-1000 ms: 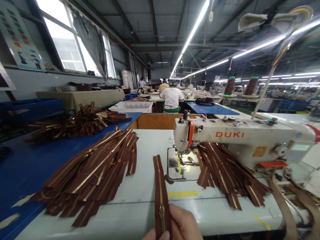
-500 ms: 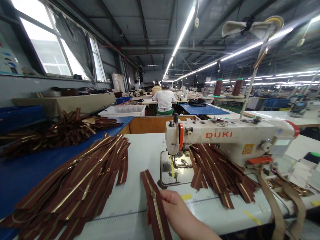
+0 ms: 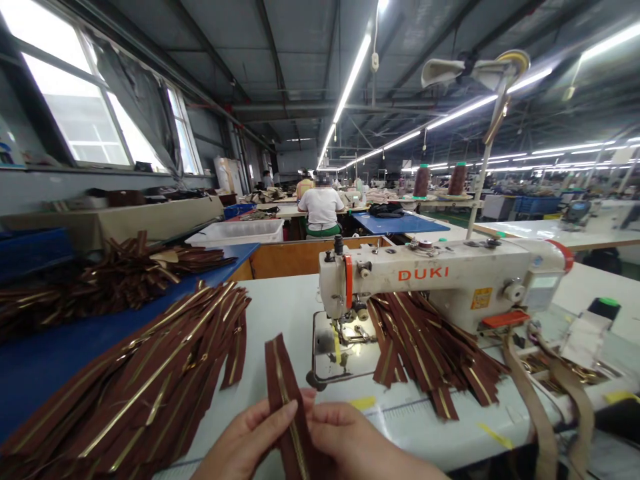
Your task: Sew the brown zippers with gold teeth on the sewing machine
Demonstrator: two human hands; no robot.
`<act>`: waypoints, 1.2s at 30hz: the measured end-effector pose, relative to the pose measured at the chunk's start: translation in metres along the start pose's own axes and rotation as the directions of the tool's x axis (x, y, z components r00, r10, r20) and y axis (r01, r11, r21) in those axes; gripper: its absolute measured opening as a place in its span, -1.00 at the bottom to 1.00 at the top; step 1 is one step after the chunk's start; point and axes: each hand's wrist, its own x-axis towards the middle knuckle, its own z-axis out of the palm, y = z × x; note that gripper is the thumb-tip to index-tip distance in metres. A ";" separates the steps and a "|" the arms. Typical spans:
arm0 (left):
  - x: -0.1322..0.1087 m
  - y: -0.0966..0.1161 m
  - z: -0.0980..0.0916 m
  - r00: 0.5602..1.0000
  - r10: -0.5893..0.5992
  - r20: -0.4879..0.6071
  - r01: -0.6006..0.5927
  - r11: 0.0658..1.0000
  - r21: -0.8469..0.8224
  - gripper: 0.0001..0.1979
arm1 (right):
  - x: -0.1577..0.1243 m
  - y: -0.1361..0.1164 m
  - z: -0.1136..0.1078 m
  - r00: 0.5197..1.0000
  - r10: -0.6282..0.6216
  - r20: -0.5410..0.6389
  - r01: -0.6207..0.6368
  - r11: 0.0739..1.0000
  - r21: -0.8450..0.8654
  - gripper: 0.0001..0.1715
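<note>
A brown zipper with gold teeth (image 3: 281, 377) runs up from the bottom edge of the view, held between both hands on the white table. My left hand (image 3: 250, 437) pinches its left side, thumb on top. My right hand (image 3: 345, 440) grips its right side, fingers closed on the tape. A white DUKI sewing machine (image 3: 440, 277) stands just beyond, its needle plate (image 3: 335, 343) to the right of the zipper's tip. A large heap of like zippers (image 3: 145, 373) lies to the left and a smaller pile (image 3: 425, 347) lies under the machine arm.
A blue table (image 3: 45, 360) on the left carries another zipper heap (image 3: 100, 273). Tan straps (image 3: 545, 400) hang at the right. A person in a white shirt (image 3: 320, 210) sits with their back turned at a bench ahead. Thread cones (image 3: 423, 180) stand behind the machine.
My left hand has come into view and taken the zipper's left side. The right hand has shifted along the zipper, and the view has swung slightly right and down.
</note>
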 end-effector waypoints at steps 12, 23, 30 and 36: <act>0.076 0.034 -0.008 0.991 0.040 0.128 -0.061 0.984 0.169 -0.69 | 0.003 -0.006 -0.033 0.986 -0.130 -0.107 0.088 0.938 -0.335 -0.46; 0.136 0.034 -0.006 0.977 -0.039 0.212 0.020 0.995 0.094 -0.71 | 0.012 -0.019 -0.066 0.921 -0.322 -0.220 -0.004 0.557 -0.831 -0.77; 0.149 0.030 -0.001 0.983 -0.005 0.182 -0.013 0.995 0.096 -0.74 | 0.018 -0.019 -0.070 0.917 -0.322 -0.234 -0.043 0.505 -0.862 -0.85; 0.154 0.026 -0.001 0.983 0.016 0.185 -0.030 0.997 0.072 -0.75 | 0.017 -0.024 -0.068 0.921 -0.318 -0.222 -0.059 0.452 -0.890 -0.83</act>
